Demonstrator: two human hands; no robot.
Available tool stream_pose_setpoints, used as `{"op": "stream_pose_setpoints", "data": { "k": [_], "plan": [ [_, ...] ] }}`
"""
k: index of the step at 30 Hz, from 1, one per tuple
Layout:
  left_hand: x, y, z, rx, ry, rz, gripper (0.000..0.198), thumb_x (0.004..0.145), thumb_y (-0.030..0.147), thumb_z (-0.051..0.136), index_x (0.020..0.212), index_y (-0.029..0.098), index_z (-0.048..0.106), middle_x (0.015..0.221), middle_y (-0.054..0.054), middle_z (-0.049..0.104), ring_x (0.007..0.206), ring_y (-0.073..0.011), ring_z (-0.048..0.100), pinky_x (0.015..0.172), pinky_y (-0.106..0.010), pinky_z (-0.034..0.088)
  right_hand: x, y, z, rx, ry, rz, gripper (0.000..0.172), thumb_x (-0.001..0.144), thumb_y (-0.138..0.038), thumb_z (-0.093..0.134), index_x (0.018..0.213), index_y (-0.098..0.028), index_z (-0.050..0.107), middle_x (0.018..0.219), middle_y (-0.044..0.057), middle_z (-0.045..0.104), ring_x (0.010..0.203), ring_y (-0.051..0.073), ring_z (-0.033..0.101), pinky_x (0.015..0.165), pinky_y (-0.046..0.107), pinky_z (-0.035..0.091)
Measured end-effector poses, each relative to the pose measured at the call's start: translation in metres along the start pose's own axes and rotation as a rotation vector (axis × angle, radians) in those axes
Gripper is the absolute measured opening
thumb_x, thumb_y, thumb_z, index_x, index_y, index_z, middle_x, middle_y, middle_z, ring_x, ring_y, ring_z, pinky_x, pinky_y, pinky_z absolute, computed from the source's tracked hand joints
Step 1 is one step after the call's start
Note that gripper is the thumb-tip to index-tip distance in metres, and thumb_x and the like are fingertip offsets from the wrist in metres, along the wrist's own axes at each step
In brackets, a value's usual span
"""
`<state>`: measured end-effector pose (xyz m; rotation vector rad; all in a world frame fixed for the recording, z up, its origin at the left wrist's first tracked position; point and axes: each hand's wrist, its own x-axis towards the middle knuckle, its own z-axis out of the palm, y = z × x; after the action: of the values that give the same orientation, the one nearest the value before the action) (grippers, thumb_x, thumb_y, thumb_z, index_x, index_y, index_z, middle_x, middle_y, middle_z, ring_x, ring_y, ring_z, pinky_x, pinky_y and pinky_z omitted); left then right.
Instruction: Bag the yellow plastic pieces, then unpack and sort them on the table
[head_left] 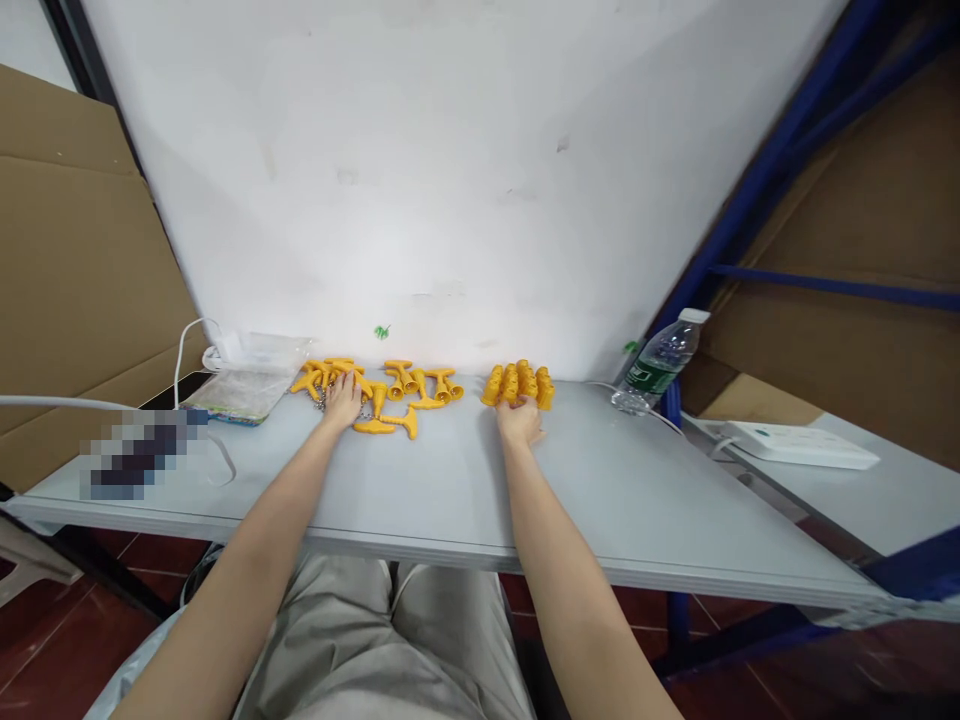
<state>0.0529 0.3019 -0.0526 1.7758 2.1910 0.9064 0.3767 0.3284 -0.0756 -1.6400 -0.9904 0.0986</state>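
Note:
Several yellow T-shaped handles [375,427] lie in a loose heap and spread on the table, with ball chains among the left ones. My left hand [343,402] rests on this heap, its fingers stretched out over the handles. To the right stands a tight cluster of yellow cup-shaped pieces [523,377], set close together near the wall. At the cluster's front edge, my right hand [520,422] has its fingers bent against a yellow cup-shaped piece, partly hidden by the hand. Between the two groups lie more yellow handles with flared bell-like ends [448,388].
A plastic water bottle [660,365] leans at the right by the blue rack post. Clear plastic bags [251,385] and a white cable lie at the left. A white power strip [799,445] sits on the right shelf. Cardboard [67,280] flanks the left side.

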Motion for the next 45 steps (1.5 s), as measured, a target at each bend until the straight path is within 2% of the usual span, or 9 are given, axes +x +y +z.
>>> {"op": "stream_pose_setpoints", "data": {
  "k": [4, 11, 14, 18, 20, 23, 35, 41, 45],
  "plan": [
    [0.010, -0.002, -0.010, -0.033, -0.011, -0.025, 0.051, 0.095, 0.035, 0.034, 0.139, 0.014, 0.048, 0.158, -0.014, 0.027, 0.146, -0.0244, 0.027, 0.119, -0.038, 0.023, 0.000, 0.000, 0.003, 0.010, 0.094, 0.000, 0.021, 0.080, -0.040, 0.047, 0.089, -0.023, 0.057, 0.078, 0.009, 0.061, 0.083, 0.028, 0.058, 0.080, 0.057, 0.041],
    [0.014, 0.009, -0.039, -0.014, 0.088, 0.097, 0.038, 0.084, 0.019, 0.045, 0.115, 0.014, 0.066, 0.127, -0.012, 0.062, 0.121, -0.0233, 0.055, 0.108, -0.035, 0.041, -0.004, -0.018, -0.004, 0.003, 0.053, 0.105, 0.012, 0.077, -0.031, 0.052, 0.085, -0.022, 0.052, 0.089, 0.012, 0.062, 0.095, 0.032, 0.056, 0.086, 0.058, 0.038],
    [0.001, 0.023, -0.044, 0.024, -0.032, 0.255, 0.033, 0.075, 0.015, 0.052, 0.101, 0.020, 0.072, 0.114, -0.006, 0.069, 0.111, -0.0236, 0.060, 0.100, -0.036, 0.046, -0.007, -0.028, -0.011, 0.004, 0.009, 0.072, 0.010, 0.078, -0.027, 0.049, 0.086, -0.021, 0.050, 0.096, 0.013, 0.061, 0.100, 0.032, 0.055, 0.088, 0.056, 0.036],
    [-0.024, 0.040, -0.042, 0.184, -0.257, 0.398, 0.014, 0.069, 0.021, 0.063, 0.079, 0.021, 0.072, 0.102, -0.006, 0.071, 0.107, -0.0300, 0.060, 0.100, -0.048, 0.042, -0.012, -0.041, -0.019, -0.002, -0.044, 0.001, 0.010, 0.078, -0.020, 0.047, 0.088, -0.020, 0.049, 0.101, 0.014, 0.060, 0.103, 0.030, 0.054, 0.090, 0.050, 0.034],
    [-0.033, 0.043, -0.038, 0.238, -0.291, 0.437, 0.011, 0.070, 0.029, 0.067, 0.077, 0.020, 0.069, 0.101, -0.008, 0.069, 0.106, -0.0322, 0.059, 0.099, -0.052, 0.041, -0.015, -0.046, -0.021, -0.008, -0.078, -0.032, 0.010, 0.079, -0.017, 0.046, 0.089, -0.019, 0.049, 0.101, 0.016, 0.060, 0.104, 0.030, 0.053, 0.090, 0.049, 0.033],
    [-0.037, 0.041, -0.032, 0.252, -0.290, 0.500, 0.012, 0.079, 0.030, 0.061, 0.078, 0.019, 0.066, 0.100, -0.010, 0.066, 0.100, -0.0304, 0.060, 0.092, -0.047, 0.045, -0.019, -0.049, -0.021, -0.014, -0.115, -0.077, 0.010, 0.080, -0.017, 0.045, 0.089, -0.017, 0.049, 0.101, 0.017, 0.060, 0.103, 0.028, 0.052, 0.089, 0.047, 0.032],
    [-0.026, 0.019, -0.016, 0.113, -0.024, 0.390, 0.016, 0.091, 0.029, 0.048, 0.081, 0.018, 0.055, 0.092, -0.012, 0.064, 0.087, -0.0276, 0.063, 0.079, -0.040, 0.049, -0.026, -0.040, 0.000, 0.035, -0.102, -0.215, 0.010, 0.076, -0.022, 0.041, 0.085, -0.020, 0.047, 0.092, 0.010, 0.060, 0.094, 0.026, 0.056, 0.088, 0.048, 0.037],
    [-0.003, 0.015, -0.025, 0.064, 0.281, 0.185, 0.022, 0.096, 0.028, 0.037, 0.092, 0.016, 0.056, 0.100, -0.014, 0.064, 0.094, -0.0260, 0.063, 0.083, -0.039, 0.048, -0.030, -0.040, 0.000, 0.038, -0.149, -0.292, 0.011, 0.078, -0.023, 0.040, 0.085, -0.020, 0.049, 0.093, 0.012, 0.062, 0.091, 0.026, 0.056, 0.086, 0.046, 0.039],
    [0.009, 0.011, -0.030, 0.153, 0.295, 0.010, 0.027, 0.097, 0.028, 0.037, 0.103, 0.012, 0.058, 0.108, -0.018, 0.063, 0.098, -0.0270, 0.063, 0.082, -0.038, 0.048, -0.037, -0.045, 0.001, 0.048, -0.280, -0.376, 0.015, 0.083, -0.025, 0.041, 0.088, -0.018, 0.053, 0.092, 0.012, 0.064, 0.079, 0.023, 0.057, 0.081, 0.042, 0.041]
  ]
}}
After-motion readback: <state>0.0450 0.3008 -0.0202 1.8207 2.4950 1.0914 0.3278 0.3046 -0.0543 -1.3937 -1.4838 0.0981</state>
